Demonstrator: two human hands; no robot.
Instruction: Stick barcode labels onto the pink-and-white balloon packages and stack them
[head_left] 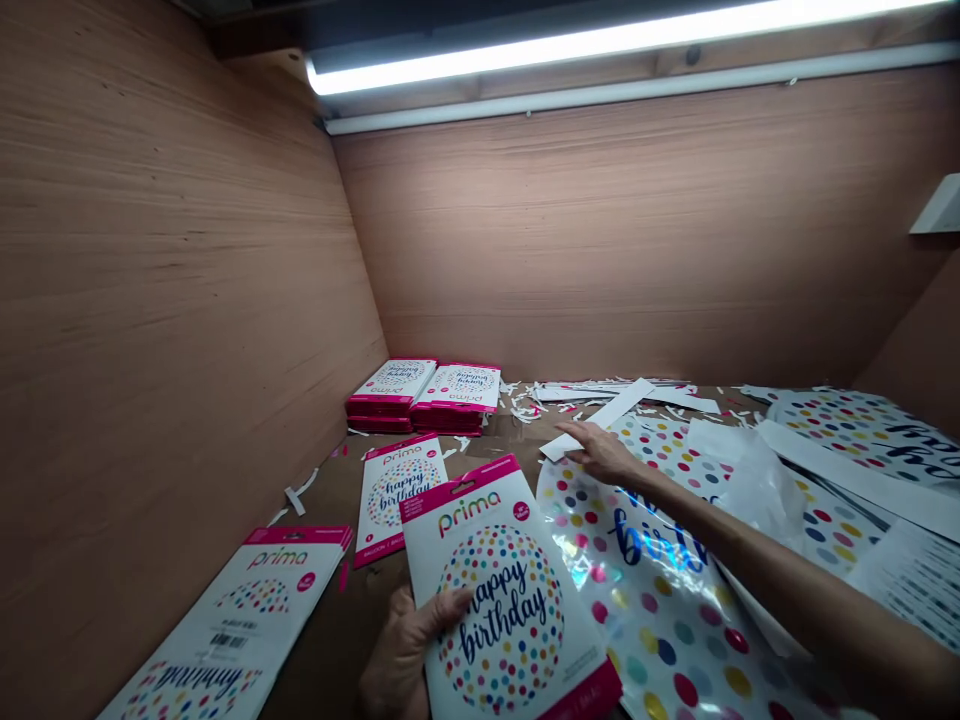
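At the bottom centre my left hand [401, 650] grips a flat "happy birthday" balloon package [499, 600], white with pink edges, its thumb across the printed front. My right hand [600, 455] is stretched forward with fingers extended, touching a white paper strip [619, 405]. Below that hand lies a shiny foil balloon [660, 610], flat, with coloured dots and blue lettering. Another balloon package [397, 495] rests on the brown surface behind the held one. At the lower left are more packages [262, 600], overlapping one another.
Two stacks of packages [457, 385] stand in the back left corner. Paper strips and scraps [577, 392] litter the rear edge. More flat balloons [862, 420] and clear plastic film [765, 490] lie at right. Wooden walls [600, 240] enclose the surface; a tube light [600, 45] hangs above.
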